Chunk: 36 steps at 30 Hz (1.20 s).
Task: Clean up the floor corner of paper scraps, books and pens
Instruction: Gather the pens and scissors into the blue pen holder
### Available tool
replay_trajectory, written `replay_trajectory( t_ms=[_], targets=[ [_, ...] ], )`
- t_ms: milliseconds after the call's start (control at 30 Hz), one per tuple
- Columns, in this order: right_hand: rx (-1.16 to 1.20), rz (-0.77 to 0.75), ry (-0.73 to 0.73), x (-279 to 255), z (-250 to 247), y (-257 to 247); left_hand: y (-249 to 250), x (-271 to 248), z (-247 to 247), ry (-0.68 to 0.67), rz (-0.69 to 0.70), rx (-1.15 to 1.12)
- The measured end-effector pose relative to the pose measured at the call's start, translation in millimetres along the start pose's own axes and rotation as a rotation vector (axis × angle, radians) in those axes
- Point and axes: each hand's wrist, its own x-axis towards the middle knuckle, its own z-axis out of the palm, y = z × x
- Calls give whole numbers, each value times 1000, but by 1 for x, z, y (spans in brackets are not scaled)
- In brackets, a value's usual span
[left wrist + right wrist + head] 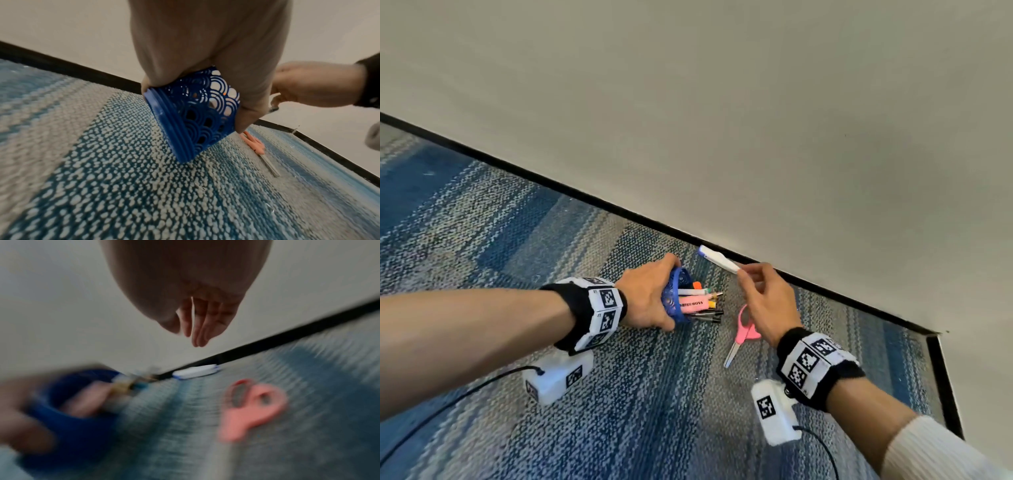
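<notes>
A blue openwork pen holder (674, 298) (195, 116) lies on its side on the carpet, and my left hand (650, 298) (205, 40) grips it round the body. Several pens and highlighters (698, 303) stick out of its mouth toward the right. A white marker with a blue cap (717, 259) (195, 373) lies by the baseboard. My right hand (760, 294) (195, 321) hovers just short of it with fingers straight and holds nothing. Pink-handled scissors (743, 332) (252, 408) lie on the carpet under my right hand.
The blue-grey carpet (654, 411) meets a plain wall (756, 137) along a black baseboard (585, 198). The walls form a corner (935, 334) at the far right. Cables trail from both wrist cameras across the near floor.
</notes>
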Motion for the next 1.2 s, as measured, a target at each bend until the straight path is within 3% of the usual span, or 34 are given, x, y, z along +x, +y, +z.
replay_trajectory(
  t_ms=[33, 133, 167, 300, 433, 500, 633, 700, 867, 967, 1033, 1133, 1200],
  targets=[
    [-173, -74, -6, 3, -7, 13, -1, 0, -1, -15, 10, 0],
    [-834, -283, -426, -2, -14, 58, -4, -1, 0, -43, 33, 26],
    [-955, -309, -500, -9, -14, 70, -3, 0, 0, -44, 35, 30],
    [-1100, -274, -445, -33, -12, 87, -4, 3, 0, -52, 31, 38],
    [-1195, -182, -499, -37, -23, 91, -2, 7, 0, -66, 25, 63],
    [-1096, -144, -384, -36, -31, 84, -1, 8, 0, -68, 23, 84],
    [-601, -110, -130, -26, -41, 54, 0, 9, 1, -58, 28, 105],
    [-562, -245, -154, -20, -42, 35, -1, 8, 3, -47, 15, 89],
    [-812, -603, -265, -12, -23, -20, -5, 3, 6, 18, -7, 46],
    [-596, -728, -303, -1, -6, -38, -9, 0, 5, 23, 21, 21],
    [-315, -674, -195, 14, 1, -38, -14, 0, 3, 30, 7, -41],
    [-222, -339, -9, 46, 7, -19, -24, 0, 1, 4, -12, -123],
    [-431, -139, -166, 64, 18, 0, -27, -1, 0, -3, -2, -133]
  ],
)
